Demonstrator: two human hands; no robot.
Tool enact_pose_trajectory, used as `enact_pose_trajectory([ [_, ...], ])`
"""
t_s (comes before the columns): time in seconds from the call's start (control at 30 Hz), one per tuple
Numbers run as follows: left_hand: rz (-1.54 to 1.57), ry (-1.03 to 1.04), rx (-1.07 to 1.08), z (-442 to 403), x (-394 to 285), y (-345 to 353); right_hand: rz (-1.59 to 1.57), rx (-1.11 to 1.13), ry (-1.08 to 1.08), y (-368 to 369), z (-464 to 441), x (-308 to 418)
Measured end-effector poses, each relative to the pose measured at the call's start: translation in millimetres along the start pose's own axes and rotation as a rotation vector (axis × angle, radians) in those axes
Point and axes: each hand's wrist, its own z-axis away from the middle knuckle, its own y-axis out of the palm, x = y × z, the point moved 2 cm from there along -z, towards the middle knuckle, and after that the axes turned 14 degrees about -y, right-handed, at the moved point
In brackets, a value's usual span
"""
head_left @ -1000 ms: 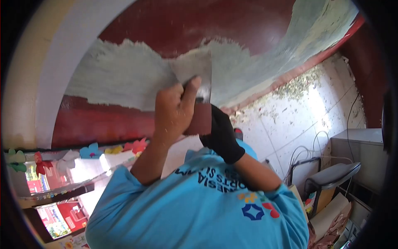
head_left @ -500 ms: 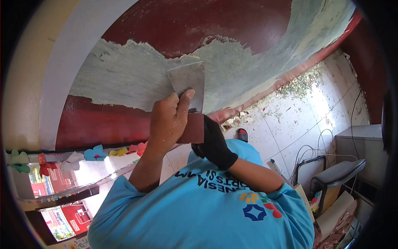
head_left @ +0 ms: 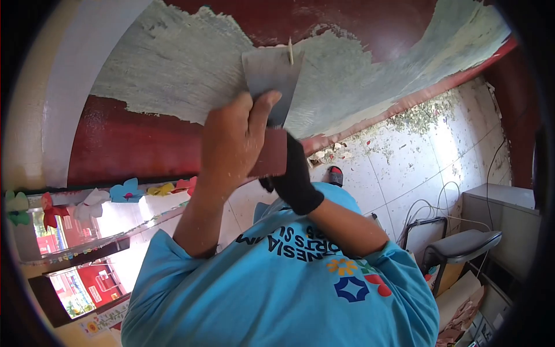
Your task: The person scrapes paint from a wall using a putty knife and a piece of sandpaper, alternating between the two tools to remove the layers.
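A wide metal scraper (head_left: 273,69) has its blade edge against the wall (head_left: 191,55), where a pale grey-green band runs through dark red paint. A pale sliver (head_left: 291,53) stands at the blade's edge. My bare left hand (head_left: 234,133) is closed around the scraper, its thumb along the blade. Below the blade is a flat reddish-brown rectangular part (head_left: 272,153), in line with it. My right hand (head_left: 296,182), in a black glove, is closed at this lower end; most of its fingers are hidden behind the brown part.
Paint flakes (head_left: 413,118) litter the white tiled floor (head_left: 399,179) along the wall's foot. At right are a black padded chair (head_left: 462,246), loose cables (head_left: 430,205) and a grey cabinet (head_left: 503,202). Coloured paper flowers (head_left: 127,191) hang at left.
Both hands and the scraper have moved farther up the wall together. The pale sliver now stands out at the blade's edge. The view has also shifted slightly.
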Motion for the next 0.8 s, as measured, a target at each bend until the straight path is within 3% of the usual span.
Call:
enact_pose_trajectory([
  [0.03, 0.017, 0.000, -0.001, 6.6, 10.3, 1.9, 0.002, 0.005, -0.009, 1.9, 2.8, -0.9],
  [0.1, 0.052, 0.018, 0.012, 8.1, 17.8, -0.5, 0.224, 0.018, -0.281, 3.8, 4.7, 3.6],
  [0.13, 0.052, 0.013, 0.010, 1.0, 9.1, -4.4, 0.223, 0.023, -0.279, 2.2, -1.8, 10.2],
  [0.2, 0.022, -0.112, 0.061, -8.5, -9.7, -16.4, -0.373, 0.127, 0.345, 8.3, -4.2, 24.5],
  [0.27, 0.050, -0.091, 0.055, -3.5, -4.2, -16.4, -0.371, 0.056, 0.263, 18.5, -3.4, 24.5],
  [0.33, 0.113, 0.003, 0.069, 12.6, 7.5, -15.4, -0.085, -0.049, -0.104, 25.5, 5.0, 23.2],
  [0.4, 0.083, -0.067, 0.098, 11.1, 5.6, -20.5, -0.007, -0.023, -0.199, 20.4, 3.5, 33.4],
  [0.47, -0.071, 0.081, 0.045, 0.0, -11.1, -30.5, -0.421, 0.169, 0.487, 20.1, 3.8, 42.3],
  [0.5, -0.076, 0.074, 0.054, 1.6, -8.5, -30.7, 0.073, 0.195, 0.046, 26.4, -1.1, 49.8],
  [0.53, -0.028, 0.065, 0.073, 0.5, -7.5, -30.8, 0.073, 0.193, 0.044, 34.3, 0.9, 47.3],
  [0.6, 0.024, 0.058, 0.082, 2.8, -4.1, -32.5, -0.517, -0.080, 0.222, 42.8, 8.6, 40.0],
  [0.8, -0.167, 0.044, 0.189, -6.6, -15.1, -46.6, -0.631, -0.006, 0.287, 43.7, -4.5, 48.0],
])
